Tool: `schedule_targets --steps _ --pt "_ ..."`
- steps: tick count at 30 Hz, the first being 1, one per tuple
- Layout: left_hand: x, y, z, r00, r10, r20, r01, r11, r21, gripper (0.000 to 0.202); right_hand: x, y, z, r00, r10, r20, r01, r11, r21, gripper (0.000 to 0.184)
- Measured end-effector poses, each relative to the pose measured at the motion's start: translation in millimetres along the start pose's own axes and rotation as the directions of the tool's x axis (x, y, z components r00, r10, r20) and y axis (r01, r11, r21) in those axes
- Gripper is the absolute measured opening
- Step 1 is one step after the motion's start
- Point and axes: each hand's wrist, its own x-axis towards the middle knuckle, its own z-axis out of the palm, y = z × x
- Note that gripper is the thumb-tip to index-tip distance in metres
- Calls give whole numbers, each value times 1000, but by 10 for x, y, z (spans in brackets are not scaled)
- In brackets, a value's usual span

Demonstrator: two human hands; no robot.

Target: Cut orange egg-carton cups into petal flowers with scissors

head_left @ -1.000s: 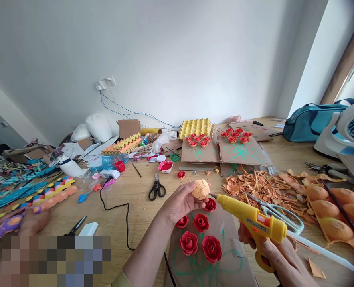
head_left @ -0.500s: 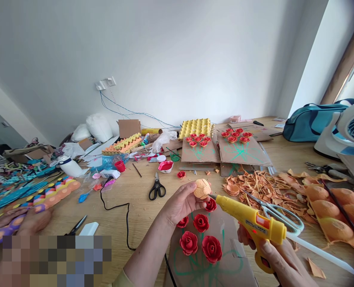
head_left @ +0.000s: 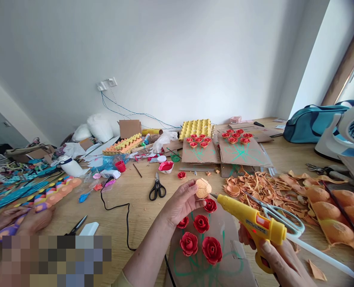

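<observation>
I am working at a pale wooden table (head_left: pixel 143 231), which is carrying the following items directly on its surface. Immediately before me, a cardboard sheet (head_left: pixel 206 274) with green painted lines is lying flat. To its left, a black cord (head_left: pixel 127 223) is running across the wood, and a white block (head_left: pixel 88 229) is resting beyond the cord. Farther back, black scissors (head_left: pixel 157 183) are lying near a thin dark stick (head_left: pixel 137 170), a red cup (head_left: pixel 120 166), a red-filled dish (head_left: pixel 166 167) and a single red flower (head_left: pixel 181 175). To my right, orange scraps (head_left: pixel 265 181) are forming a loose heap beside an orange egg tray (head_left: pixel 329 213); behind these, a white fan (head_left: pixel 327 145) is standing near a blue bag (head_left: pixel 302 125).
</observation>
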Motion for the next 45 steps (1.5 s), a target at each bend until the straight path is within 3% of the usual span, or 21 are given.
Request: schedule_targets --steps 11,17,24,38,45 --pt "0 6 28 1000 15 -12 -14 998 65 35 -47 130 -7 991 72 113 -73 997 9 49" --pt "-15 14 57 999 32 -32 -29 995 94 36 -51 96 -12 1000 27 -6 -28 999 -29 43" --pt "-20 28 50 998 26 -52 -17 988 152 38 -22 74 3 999 0 -46 1 1000 19 39" --pt "-43 52 42 999 28 -44 -17 974 224 39 -20 64 7 999 38 12 -39 992 117 38" --pt "-53 92 28 999 30 -43 -17 958 285 40 8 78 9 997 62 45 -65 994 87 42"
